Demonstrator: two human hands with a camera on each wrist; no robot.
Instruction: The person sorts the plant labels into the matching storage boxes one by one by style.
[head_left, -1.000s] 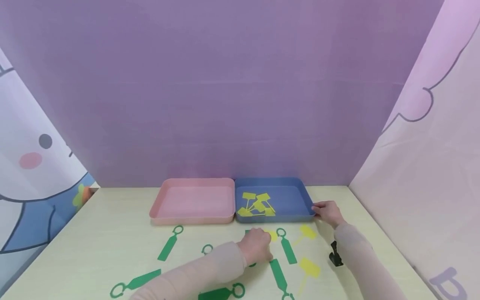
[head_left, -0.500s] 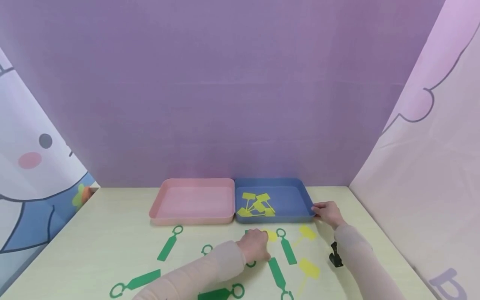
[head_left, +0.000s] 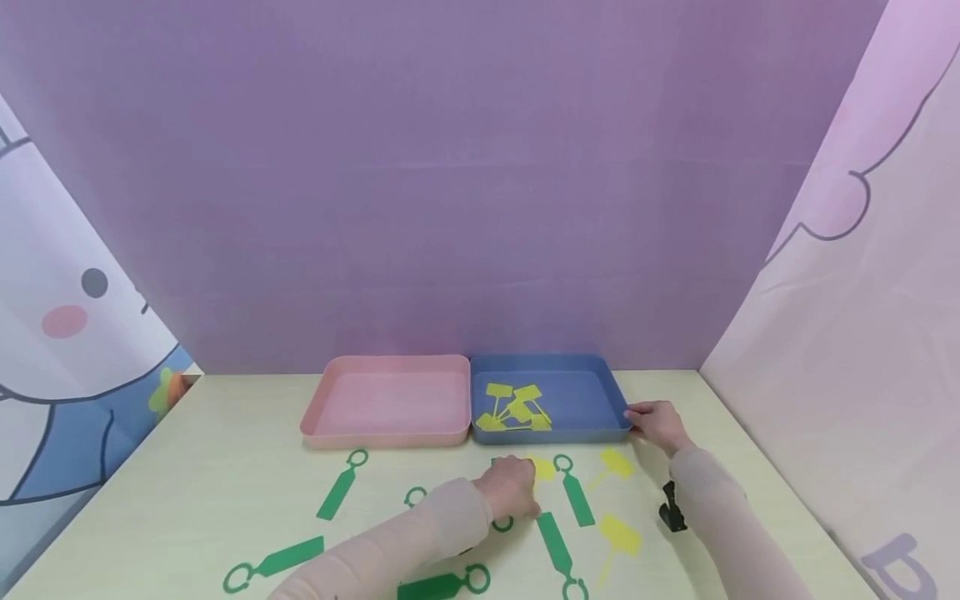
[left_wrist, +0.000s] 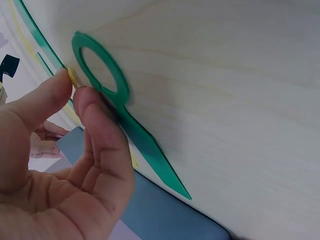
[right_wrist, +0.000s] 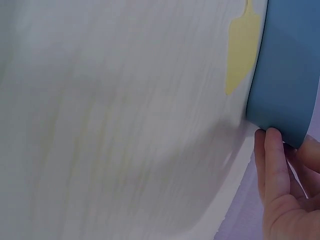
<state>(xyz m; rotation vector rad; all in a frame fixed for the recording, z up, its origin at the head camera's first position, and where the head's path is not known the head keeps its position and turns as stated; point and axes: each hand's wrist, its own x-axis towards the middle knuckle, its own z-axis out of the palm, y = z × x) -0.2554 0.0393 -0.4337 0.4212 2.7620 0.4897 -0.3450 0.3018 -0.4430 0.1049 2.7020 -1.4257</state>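
My left hand [head_left: 510, 487] is low over the table, thumb and index finger pinching a yellow plant label [left_wrist: 73, 78] at its edge. The yellow head [head_left: 543, 468] shows just beyond the fingers. A green ring-ended tag [left_wrist: 150, 145] lies beside the fingertips in the left wrist view; the hand mostly covers it in the head view. My right hand [head_left: 658, 425] grips the near right corner of the blue tray [head_left: 581, 435], fingers against its outer wall and thumb at the rim. Several yellow labels [head_left: 517, 410] lie in that tray's left part.
A pink tray [head_left: 386, 440] stands against the blue tray's left side. Several green tags, such as one green tag [head_left: 337, 493], are spread over the table [head_left: 187, 467]. Two yellow labels [head_left: 619, 535] lie right of them. A small black object [head_left: 672, 508] is by the right forearm.
The left hand has shifted very slightly left, and the green tag beside its fingertips has slid slightly. The right hand stays at the blue tray.
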